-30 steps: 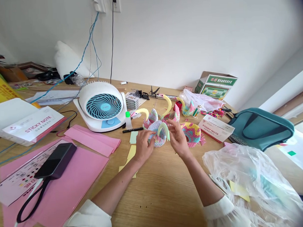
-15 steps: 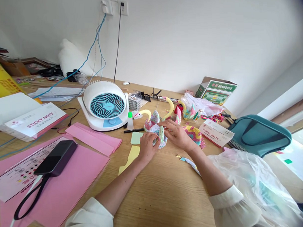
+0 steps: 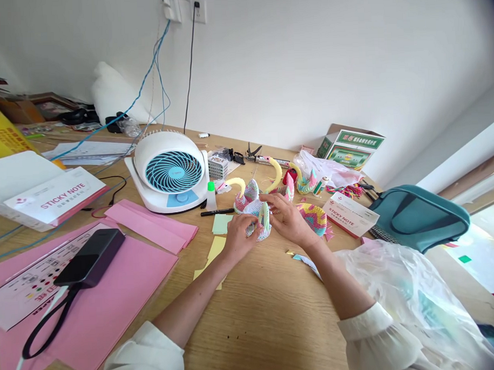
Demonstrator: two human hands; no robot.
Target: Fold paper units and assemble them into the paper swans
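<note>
Between my hands stands a pale paper model (image 3: pixel 264 223), built of many small folded pieces in white, light blue and green. My left hand (image 3: pixel 241 232) grips its left side, fingers bent against the wall. My right hand (image 3: pixel 287 218) is closed at the right side, its fingertips on the upper edge and partly hidden. Right behind is a pink and blue folded-paper swan (image 3: pixel 247 194) with a yellow neck. Another paper swan (image 3: pixel 277 176) rises beyond my right hand, and a smaller swan (image 3: pixel 306 182) stands farther right. A round yellow and pink paper piece (image 3: pixel 314 219) lies beside my right wrist.
A white fan (image 3: pixel 169 174) stands at the left behind pink paper sheets (image 3: pixel 124 286) and a black power bank (image 3: pixel 91 256). Near my left hand are a green-capped bottle (image 3: pixel 210 197), a pen (image 3: pixel 216 212) and sticky notes (image 3: pixel 221 224). A plastic bag (image 3: pixel 408 292) lies right.
My right fingers have shifted slightly down and right along the paper model's edge, so more of its inside shows. The view has moved a little; my left hand stays on it.
</note>
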